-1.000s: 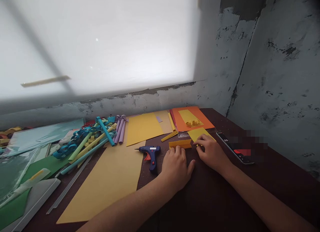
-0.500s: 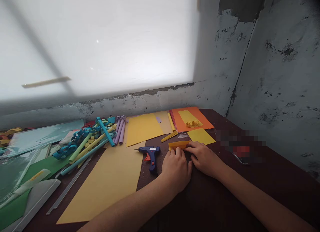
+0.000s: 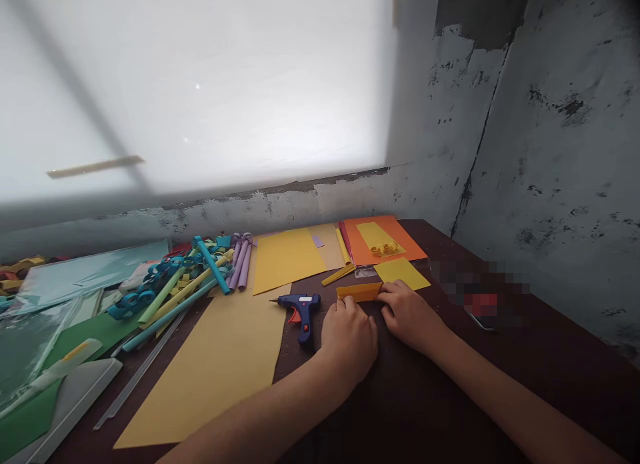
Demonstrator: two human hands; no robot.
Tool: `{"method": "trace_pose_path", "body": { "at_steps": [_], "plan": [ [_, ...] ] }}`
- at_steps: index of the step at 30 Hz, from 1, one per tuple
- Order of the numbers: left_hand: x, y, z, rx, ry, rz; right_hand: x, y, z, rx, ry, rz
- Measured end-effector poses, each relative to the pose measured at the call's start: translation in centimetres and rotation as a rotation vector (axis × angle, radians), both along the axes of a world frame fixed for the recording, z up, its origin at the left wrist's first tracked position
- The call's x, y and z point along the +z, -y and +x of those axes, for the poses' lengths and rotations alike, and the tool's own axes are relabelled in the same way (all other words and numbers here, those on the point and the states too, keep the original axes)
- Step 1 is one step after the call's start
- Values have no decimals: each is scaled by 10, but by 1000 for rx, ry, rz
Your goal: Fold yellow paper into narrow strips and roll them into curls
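Note:
A folded yellow-orange paper strip [image 3: 360,292] lies across the dark table in front of me. My left hand [image 3: 350,337] is closed, its curled fingertips on the near edge of the strip towards the left end. At the strip's right end, my right hand [image 3: 411,314] pinches the paper between bent fingers and thumb. Part of the near edge is hidden by my fingers. Just left of my left hand rests a dark blue glue gun [image 3: 301,311] with an orange trigger, its nozzle pointing left. Beyond the strip are a narrow yellow paper piece [image 3: 338,275] and a yellow square sheet [image 3: 403,272].
A large tan sheet [image 3: 220,364] covers the table's left middle. Rolled paper tubes [image 3: 185,294] and teal paper curls [image 3: 133,304] are heaped at left. Orange paper [image 3: 410,241] and yellow sheets [image 3: 285,257] lie at the back. A partly blurred phone [image 3: 483,321] lies at right.
My left hand has shifted slightly left and down along the strip, and my right hand slightly right. More of the folded strip's face shows between them.

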State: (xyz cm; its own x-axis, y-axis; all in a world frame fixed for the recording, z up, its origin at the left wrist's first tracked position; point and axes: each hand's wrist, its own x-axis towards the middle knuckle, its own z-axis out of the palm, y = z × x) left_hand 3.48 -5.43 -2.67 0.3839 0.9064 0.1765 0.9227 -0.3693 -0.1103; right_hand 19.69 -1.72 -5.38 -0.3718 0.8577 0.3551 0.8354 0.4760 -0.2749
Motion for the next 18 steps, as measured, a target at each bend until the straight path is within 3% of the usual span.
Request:
{"method": "trace_pose_path", "body": {
  "at_steps": [11,18],
  "plan": [
    [3,-3,-3,77,-65,23,0,0,2,-60,12,43],
    [3,-5,-5,52,-86,12,0,1,0,-104,41,35]
  ]
}}
